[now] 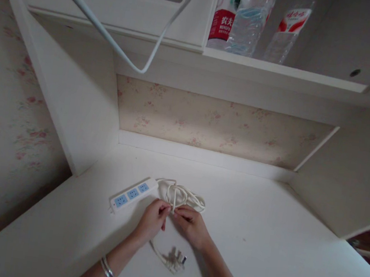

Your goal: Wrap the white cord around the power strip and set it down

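A white power strip [133, 194] with blue socket faces lies at a slant on the white desk. From its upper end runs a white cord [194, 197], gathered in loose loops. My left hand [153, 216] pinches the cord at the near side of the loops. Close beside it, my right hand [192, 223] also pinches the cord, fingertips nearly touching the left ones. The exact part between the fingers is small and partly hidden. The cord's plug [175, 262] lies on the desk between my forearms, its metal prongs showing.
The desk [262, 221] is enclosed by side panels and a flowered wall. Overhead, a shelf [282, 72] holds plastic bottles [250, 22] and a red-and-white container [224, 16]. A bent white tube or cable [115, 45] hangs at the upper left.
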Motion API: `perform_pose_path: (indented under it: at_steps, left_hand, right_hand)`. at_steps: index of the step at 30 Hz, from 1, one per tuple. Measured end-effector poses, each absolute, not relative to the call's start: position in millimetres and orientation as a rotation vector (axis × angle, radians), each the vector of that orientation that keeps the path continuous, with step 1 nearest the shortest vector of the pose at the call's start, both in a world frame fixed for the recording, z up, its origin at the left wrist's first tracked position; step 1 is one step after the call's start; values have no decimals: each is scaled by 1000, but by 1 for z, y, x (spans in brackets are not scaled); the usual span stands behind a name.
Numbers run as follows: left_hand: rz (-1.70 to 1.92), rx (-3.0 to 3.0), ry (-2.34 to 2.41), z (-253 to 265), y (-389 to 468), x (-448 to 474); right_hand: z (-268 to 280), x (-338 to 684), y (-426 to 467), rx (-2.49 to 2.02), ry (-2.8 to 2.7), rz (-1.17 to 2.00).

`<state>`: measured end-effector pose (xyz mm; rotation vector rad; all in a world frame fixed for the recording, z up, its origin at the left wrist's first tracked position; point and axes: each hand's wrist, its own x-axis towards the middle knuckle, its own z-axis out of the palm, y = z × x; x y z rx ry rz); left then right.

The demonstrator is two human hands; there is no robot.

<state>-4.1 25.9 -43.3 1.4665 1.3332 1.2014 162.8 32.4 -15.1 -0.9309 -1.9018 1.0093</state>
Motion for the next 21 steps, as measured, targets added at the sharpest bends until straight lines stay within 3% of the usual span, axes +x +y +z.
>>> perform_pose_path:
  at_steps: [10, 21]
  left_hand:
    - [1186, 1323, 1216, -29, 24, -3]
    - [1172, 1525, 1331, -37, 28, 0]
  right_hand:
    - [-9, 163, 29, -794, -1964, 1104]
    - [-19, 162, 28, -1019, -2143, 649]
